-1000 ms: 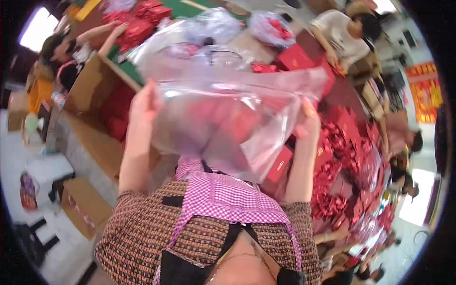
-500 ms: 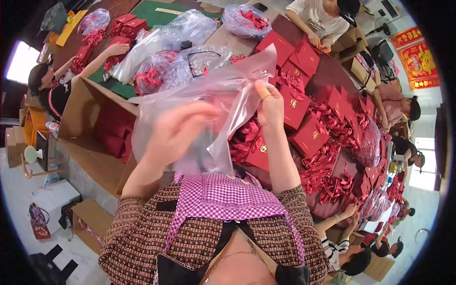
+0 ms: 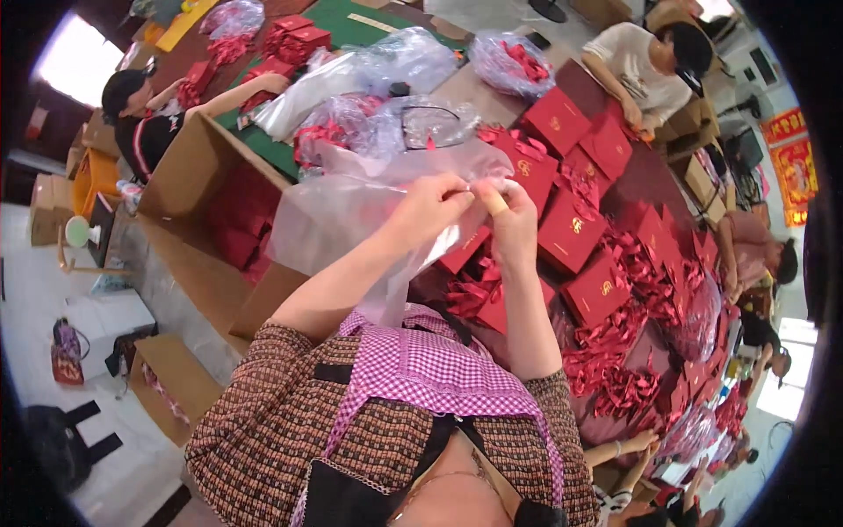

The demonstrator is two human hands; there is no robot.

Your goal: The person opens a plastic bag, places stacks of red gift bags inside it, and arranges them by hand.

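Observation:
A clear, frosted plastic bag (image 3: 320,211) is stretched out in front of me, above the table. My left hand (image 3: 432,209) pinches its upper edge, fingers closed. Close beside it, almost touching, my right hand (image 3: 511,215) grips the same edge between thumb and fingers. Whether the bag's mouth is parted between my fingertips is too small to tell. Red gift boxes (image 3: 572,230) with gold marks and ribbons lie to the right of my hands. To the left stands an open cardboard box (image 3: 189,162) with dark red items (image 3: 233,220) inside.
Clear plastic bags (image 3: 399,66) and a bag of red ribbons (image 3: 512,63) lie at the far side. Tangled red ribbons (image 3: 623,386) cover the table at right. Co-workers sit around: one person (image 3: 654,66) at far right, another (image 3: 145,114) at far left.
My left hand, blurred and apart over the bag before, has moved right and up to the bag's edge beside my right hand. The bag has sunk lower, and the whole view has shifted.

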